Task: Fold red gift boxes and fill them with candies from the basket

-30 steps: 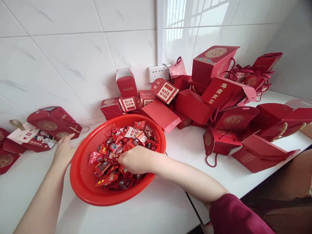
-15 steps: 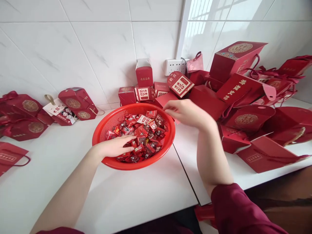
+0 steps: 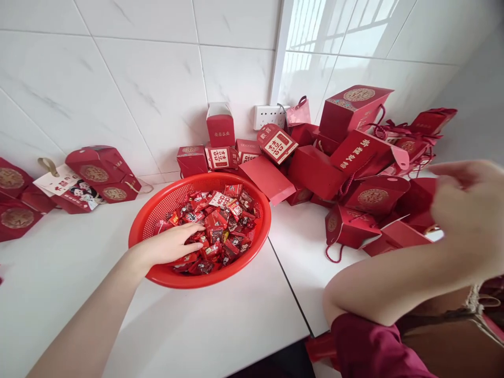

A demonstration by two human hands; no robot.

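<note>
A red plastic basket (image 3: 137, 241) with a perforated wall stands on the white counter, filled with small red-wrapped candies (image 3: 214, 218). My left hand (image 3: 173, 244) lies over the basket's left side, its fingers stretched out and resting on the candies, gripping none. Far off to the right, my right hand (image 3: 470, 205) is raised in front of the pile of red gift boxes (image 3: 372, 197). Motion blurs its fingers, and whether it holds anything is hidden.
Small red boxes (image 3: 220, 128) stand behind the basket by the tiled wall, near a power strip (image 3: 268, 116). More gift boxes (image 3: 96, 173) sit at the left. A dark seam crosses the white counter (image 3: 177, 325). A brown surface (image 3: 444, 341) shows at lower right.
My right hand has swung from the basket's right rim far to the right, past the boxes. My left hand stays on the candies. The view has shifted to the right.
</note>
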